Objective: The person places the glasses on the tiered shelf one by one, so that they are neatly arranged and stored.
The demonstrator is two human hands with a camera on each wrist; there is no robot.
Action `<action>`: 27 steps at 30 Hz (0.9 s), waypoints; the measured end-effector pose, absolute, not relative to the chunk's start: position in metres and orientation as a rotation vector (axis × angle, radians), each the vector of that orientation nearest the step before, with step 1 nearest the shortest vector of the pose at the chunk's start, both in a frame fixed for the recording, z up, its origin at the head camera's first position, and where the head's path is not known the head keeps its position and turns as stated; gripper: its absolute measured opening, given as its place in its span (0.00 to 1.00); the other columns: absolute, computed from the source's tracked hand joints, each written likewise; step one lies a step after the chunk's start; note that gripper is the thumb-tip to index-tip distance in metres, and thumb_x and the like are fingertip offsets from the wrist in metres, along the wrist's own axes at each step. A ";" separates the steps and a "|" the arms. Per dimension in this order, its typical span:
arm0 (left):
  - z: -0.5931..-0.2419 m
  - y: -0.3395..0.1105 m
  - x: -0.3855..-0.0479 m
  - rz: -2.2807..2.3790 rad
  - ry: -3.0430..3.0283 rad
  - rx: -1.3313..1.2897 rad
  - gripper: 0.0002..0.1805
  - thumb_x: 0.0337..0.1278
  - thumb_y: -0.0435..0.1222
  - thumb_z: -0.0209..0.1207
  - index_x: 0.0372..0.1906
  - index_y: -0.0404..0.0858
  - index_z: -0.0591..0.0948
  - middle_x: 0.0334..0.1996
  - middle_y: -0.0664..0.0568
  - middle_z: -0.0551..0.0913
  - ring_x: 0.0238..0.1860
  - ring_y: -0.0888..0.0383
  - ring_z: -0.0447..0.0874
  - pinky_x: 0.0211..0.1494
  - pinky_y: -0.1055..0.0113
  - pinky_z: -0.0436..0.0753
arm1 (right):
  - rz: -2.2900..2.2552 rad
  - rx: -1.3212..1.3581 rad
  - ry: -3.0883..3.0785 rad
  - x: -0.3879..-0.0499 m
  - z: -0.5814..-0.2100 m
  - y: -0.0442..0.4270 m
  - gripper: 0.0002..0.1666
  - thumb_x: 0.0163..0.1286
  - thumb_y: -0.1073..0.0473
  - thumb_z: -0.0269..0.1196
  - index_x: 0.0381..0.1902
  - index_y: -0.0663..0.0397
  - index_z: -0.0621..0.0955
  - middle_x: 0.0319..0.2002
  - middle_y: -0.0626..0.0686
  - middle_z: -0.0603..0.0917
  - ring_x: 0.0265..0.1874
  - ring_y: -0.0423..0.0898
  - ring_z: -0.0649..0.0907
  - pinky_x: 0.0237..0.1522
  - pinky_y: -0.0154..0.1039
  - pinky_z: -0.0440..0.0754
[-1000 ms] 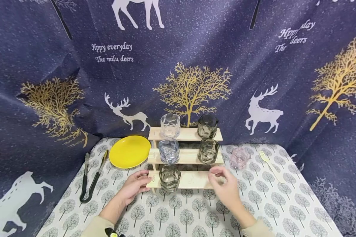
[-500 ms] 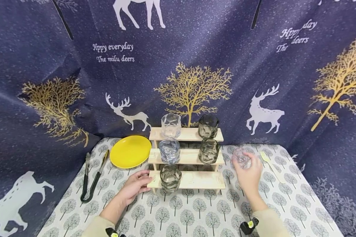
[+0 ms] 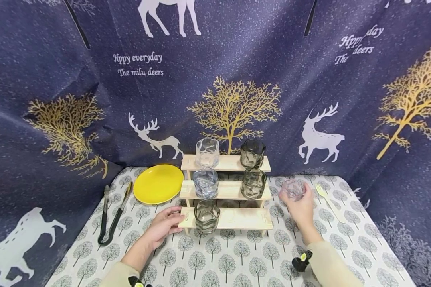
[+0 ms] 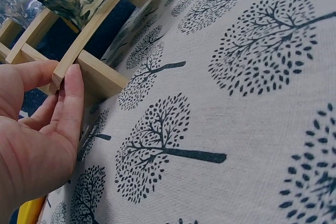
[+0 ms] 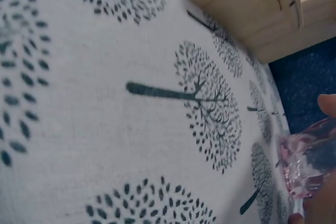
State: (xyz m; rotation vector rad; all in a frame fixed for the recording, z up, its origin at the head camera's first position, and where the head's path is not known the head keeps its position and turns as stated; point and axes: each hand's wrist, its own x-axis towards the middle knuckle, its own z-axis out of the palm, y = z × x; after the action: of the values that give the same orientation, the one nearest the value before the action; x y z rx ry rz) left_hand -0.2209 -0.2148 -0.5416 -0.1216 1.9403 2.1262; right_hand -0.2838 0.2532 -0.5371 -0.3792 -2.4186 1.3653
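My left hand (image 3: 164, 224) pinches the left end of the bottom shelf of a three-tier wooden rack (image 3: 242, 218); in the left wrist view thumb and fingers close on the shelf's end (image 4: 65, 69). To the right of the rack, my right hand (image 3: 302, 208) grips a pink glass cup (image 3: 293, 189) around its sides. At the right edge of the right wrist view, part of the pink cup (image 5: 302, 169) shows between thumb and fingers. Whether it touches the cloth I cannot tell. The rack bears a clear glass (image 3: 207, 153), a blue glass (image 3: 206, 184) and several smoky grey ones.
Right of my right hand lies a pale yellow fork (image 3: 329, 202). A yellow plate (image 3: 158, 184) and black-handled tongs (image 3: 109, 223) lie left of the rack. A smoky glass (image 3: 206, 217) stands on the bottom shelf's left half. Behind the table hangs a dark blue printed cloth (image 3: 215, 52).
My right hand has moved from the bottom shelf's right end out to the pink cup and taken hold of it. The left hand stays on the shelf's end.
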 end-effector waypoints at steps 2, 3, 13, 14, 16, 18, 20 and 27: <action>-0.541 -0.215 -0.220 2.126 1.938 -0.115 0.31 0.68 0.30 0.63 0.71 0.26 0.67 0.55 0.39 0.81 0.44 0.52 0.86 0.46 0.66 0.89 | 1.383 -0.392 -2.438 -0.285 -0.539 0.255 0.70 0.59 0.47 0.79 0.84 0.57 0.46 0.76 0.72 0.59 0.72 0.72 0.64 0.71 0.69 0.63; -0.541 -0.215 -0.220 2.127 1.938 -0.113 0.31 0.68 0.30 0.63 0.71 0.25 0.67 0.55 0.38 0.81 0.44 0.52 0.86 0.46 0.66 0.89 | 1.383 -0.401 -2.446 -0.286 -0.540 0.256 0.71 0.59 0.46 0.79 0.84 0.57 0.46 0.76 0.72 0.59 0.72 0.72 0.64 0.72 0.69 0.63; -0.540 -0.215 -0.220 2.135 1.929 -0.121 0.31 0.67 0.30 0.63 0.70 0.25 0.67 0.54 0.39 0.81 0.43 0.52 0.86 0.45 0.66 0.89 | 1.412 -0.441 -2.445 -0.293 -0.543 0.259 0.65 0.60 0.48 0.79 0.82 0.58 0.52 0.72 0.72 0.66 0.67 0.70 0.70 0.70 0.66 0.67; -0.540 -0.215 -0.220 2.135 1.929 -0.119 0.31 0.67 0.30 0.63 0.70 0.25 0.67 0.55 0.39 0.81 0.43 0.52 0.86 0.45 0.66 0.89 | 1.418 -0.454 -2.436 -0.293 -0.543 0.259 0.64 0.59 0.48 0.80 0.81 0.59 0.54 0.70 0.71 0.68 0.65 0.69 0.71 0.68 0.65 0.69; -0.540 -0.215 -0.220 2.135 1.928 -0.119 0.31 0.67 0.30 0.63 0.70 0.25 0.67 0.55 0.39 0.81 0.43 0.52 0.86 0.45 0.65 0.89 | 1.437 -0.482 -2.408 -0.293 -0.545 0.257 0.62 0.59 0.49 0.80 0.79 0.59 0.56 0.65 0.69 0.70 0.60 0.65 0.73 0.64 0.60 0.73; -0.541 -0.215 -0.220 2.135 1.929 -0.124 0.31 0.67 0.30 0.63 0.70 0.26 0.67 0.55 0.39 0.81 0.43 0.52 0.86 0.46 0.65 0.89 | 1.453 -0.506 -2.380 -0.292 -0.546 0.256 0.60 0.58 0.49 0.81 0.76 0.59 0.57 0.61 0.66 0.71 0.55 0.60 0.74 0.59 0.54 0.74; -0.541 -0.214 -0.220 2.133 1.930 -0.128 0.31 0.67 0.30 0.63 0.70 0.26 0.67 0.55 0.39 0.81 0.43 0.52 0.86 0.46 0.65 0.89 | 1.457 -0.521 -2.359 -0.291 -0.547 0.255 0.58 0.58 0.49 0.81 0.74 0.58 0.59 0.59 0.65 0.72 0.53 0.58 0.74 0.56 0.52 0.74; -0.542 -0.214 -0.221 2.131 1.936 -0.137 0.31 0.67 0.30 0.64 0.71 0.26 0.67 0.55 0.38 0.81 0.43 0.52 0.86 0.46 0.65 0.89 | 1.412 -0.503 -2.355 -0.288 -0.547 0.256 0.54 0.59 0.52 0.79 0.74 0.59 0.61 0.63 0.70 0.74 0.60 0.65 0.75 0.62 0.60 0.75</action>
State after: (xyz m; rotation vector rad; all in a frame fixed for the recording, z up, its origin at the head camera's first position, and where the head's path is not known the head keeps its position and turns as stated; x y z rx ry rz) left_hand -0.2209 -0.2145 -0.5417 -0.1371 1.9364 2.1313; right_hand -0.2878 0.2559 -0.5470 -0.5034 -2.3547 1.4118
